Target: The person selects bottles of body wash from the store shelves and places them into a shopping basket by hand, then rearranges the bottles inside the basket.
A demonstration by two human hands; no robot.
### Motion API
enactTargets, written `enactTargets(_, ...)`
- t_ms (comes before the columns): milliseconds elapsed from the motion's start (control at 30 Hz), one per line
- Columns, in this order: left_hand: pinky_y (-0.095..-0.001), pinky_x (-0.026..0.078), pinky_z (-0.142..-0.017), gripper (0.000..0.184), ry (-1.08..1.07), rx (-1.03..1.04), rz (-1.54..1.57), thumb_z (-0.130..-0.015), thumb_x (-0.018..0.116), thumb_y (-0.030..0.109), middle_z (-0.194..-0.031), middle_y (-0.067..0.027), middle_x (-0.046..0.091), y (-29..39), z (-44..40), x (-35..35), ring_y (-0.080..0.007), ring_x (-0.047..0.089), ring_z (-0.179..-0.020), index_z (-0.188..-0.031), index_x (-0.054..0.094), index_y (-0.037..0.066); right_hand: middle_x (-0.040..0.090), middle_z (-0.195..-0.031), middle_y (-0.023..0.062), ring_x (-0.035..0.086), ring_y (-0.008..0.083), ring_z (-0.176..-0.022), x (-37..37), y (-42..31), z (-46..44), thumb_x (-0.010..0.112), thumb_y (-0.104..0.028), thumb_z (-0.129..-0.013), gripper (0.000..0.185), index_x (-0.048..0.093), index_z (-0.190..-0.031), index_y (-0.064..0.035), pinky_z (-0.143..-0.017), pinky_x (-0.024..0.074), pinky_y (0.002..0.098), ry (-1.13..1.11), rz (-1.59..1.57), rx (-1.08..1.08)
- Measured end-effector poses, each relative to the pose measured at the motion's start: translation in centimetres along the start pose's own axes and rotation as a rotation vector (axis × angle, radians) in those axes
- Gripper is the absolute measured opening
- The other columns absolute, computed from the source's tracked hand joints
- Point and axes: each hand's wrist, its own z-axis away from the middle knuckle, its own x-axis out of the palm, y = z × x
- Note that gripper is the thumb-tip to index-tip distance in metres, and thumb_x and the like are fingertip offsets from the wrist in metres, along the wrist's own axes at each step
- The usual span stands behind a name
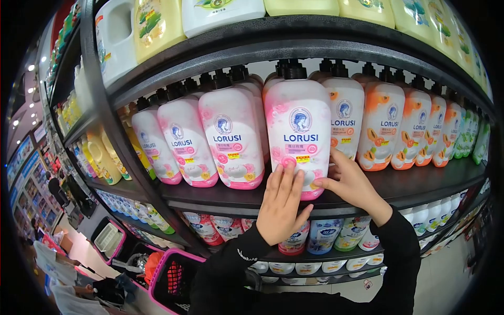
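A white-and-pink LORUSI pump bottle (298, 118) stands upright at the front of the middle shelf, a little forward of its neighbours. My left hand (283, 205) has its fingers stretched flat against the lower left of the bottle's front, with the thumb apart. On the lower right side, my right hand (352, 181) grips the bottle, thumb on the front and fingers around the edge. Left of it is a matching pink bottle (231, 136) in a row of the same kind. To the right stands an orange-and-white LORUSI bottle (381, 126), one of several.
The black shelf board (367, 195) runs under the bottles, and an upper shelf edge (252, 44) hangs just above the pumps. Refill pouches (326, 236) fill the shelf below. A pink-rimmed basket (173, 281) stands at lower left, with people (52, 268) beyond.
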Motion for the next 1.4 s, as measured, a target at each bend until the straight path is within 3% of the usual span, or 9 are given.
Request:
enactTargets(133,-0.0481,0.025,-0.097,0.077,-0.015,-0.050,0.018,-0.065,0.068,0.018,-0.133,-0.0281,0.021,-0.1,-0.2,0.0,-0.0452,0.020,-0.122,-0.126,0.027,-0.006,0.052,-0.108,0.0180,0.056,0.0234,-0.095,0.6,0.9,-0.9,0.065,-0.013,-0.073,0.063,0.031,-0.123,0.0032,-0.078,0.0450,0.0311,0.040,0.051,-0.069)
enactTargets(200,-0.0482,0.025,-0.097,0.077,-0.018,-0.043,0.001,-0.065,0.068,0.019,-0.132,-0.0283,0.021,-0.4,-0.2,0.1,-0.0454,0.020,-0.122,-0.125,0.027,-0.007,0.048,-0.115,0.0155,0.053,0.0237,-0.102,0.5,1.1,-1.3,0.064,-0.009,-0.074,0.070,0.022,-0.130,-0.0011,-0.082,0.0450,0.0331,-0.022,0.101,-0.025)
enactTargets(433,-0.0485,0.026,-0.097,0.079,0.017,-0.028,-0.054,-0.066,0.068,0.022,-0.133,-0.0292,0.021,-0.5,0.0,0.6,-0.0466,0.022,-0.122,-0.126,0.026,-0.007,0.048,-0.115,0.0153,0.051,0.0249,-0.103,0.8,1.1,-1.4,0.063,-0.009,-0.074,0.071,0.021,-0.131,-0.0016,-0.084,0.0443,0.0342,-0.031,0.046,0.015)
enactTargets(533,-0.0489,0.025,-0.097,0.080,0.036,-0.025,-0.056,-0.066,0.068,0.023,-0.133,-0.0293,0.020,-0.4,0.0,0.8,-0.0466,0.022,-0.122,-0.127,0.025,-0.006,0.054,-0.104,0.0176,0.056,0.0224,-0.095,1.0,1.1,-1.2,0.064,-0.013,-0.073,0.064,0.029,-0.124,0.0033,-0.079,0.0446,0.0306,0.043,0.048,-0.062)
enactTargets(633,-0.0485,0.027,-0.096,0.075,0.061,-0.029,-0.068,-0.067,0.067,0.027,-0.131,-0.0278,0.025,-0.3,-0.1,0.8,-0.0443,0.024,-0.121,-0.123,0.031,-0.008,0.053,-0.107,0.0170,0.055,0.0219,-0.096,1.0,1.1,-1.2,0.065,-0.013,-0.073,0.065,0.028,-0.125,0.0025,-0.080,0.0445,0.0305,0.031,0.016,-0.043)
enactTargets(700,-0.0485,0.027,-0.096,0.075,0.054,-0.027,-0.061,-0.067,0.066,0.026,-0.131,-0.0276,0.025,-0.3,-0.1,0.7,-0.0442,0.024,-0.121,-0.123,0.031,-0.008,0.044,-0.120,0.0153,0.049,0.0244,-0.107,1.1,1.2,-1.0,0.063,-0.008,-0.075,0.073,0.019,-0.132,-0.0028,-0.086,0.0427,0.0341,0.004,-0.059,0.004)
enactTargets(1133,-0.0480,0.024,-0.097,0.078,0.072,-0.056,-0.022,-0.067,0.066,0.023,-0.134,-0.0262,0.021,-0.3,0.0,1.0,-0.0436,0.021,-0.123,-0.128,0.026,-0.005,0.047,-0.118,0.0145,0.048,0.0208,-0.108,1.7,1.3,-1.1,0.061,-0.006,-0.076,0.065,0.025,-0.129,0.0003,-0.086,0.0425,0.0316,0.057,-0.191,-0.026)
enactTargets(1200,-0.0481,0.024,-0.097,0.077,0.084,-0.047,-0.008,-0.067,0.066,0.023,-0.134,-0.0258,0.021,-0.3,0.0,1.1,-0.0436,0.021,-0.123,-0.127,0.026,-0.005,0.043,-0.122,0.0127,0.045,0.0206,-0.111,1.7,1.4,-1.3,0.061,-0.004,-0.076,0.072,0.018,-0.133,-0.0032,-0.090,0.0385,0.0326,0.003,-0.210,-0.008)
enactTargets(1400,-0.0484,0.024,-0.097,0.074,0.125,-0.068,0.002,-0.068,0.065,0.022,-0.134,-0.0258,0.022,-0.5,0.0,0.9,-0.0440,0.021,-0.123,-0.126,0.027,-0.006,0.041,-0.124,0.0125,0.043,0.0203,-0.113,2.4,1.2,-1.5,0.061,-0.003,-0.075,0.071,0.019,-0.133,-0.0028,-0.091,0.0378,0.0324,0.011,-0.217,-0.015)
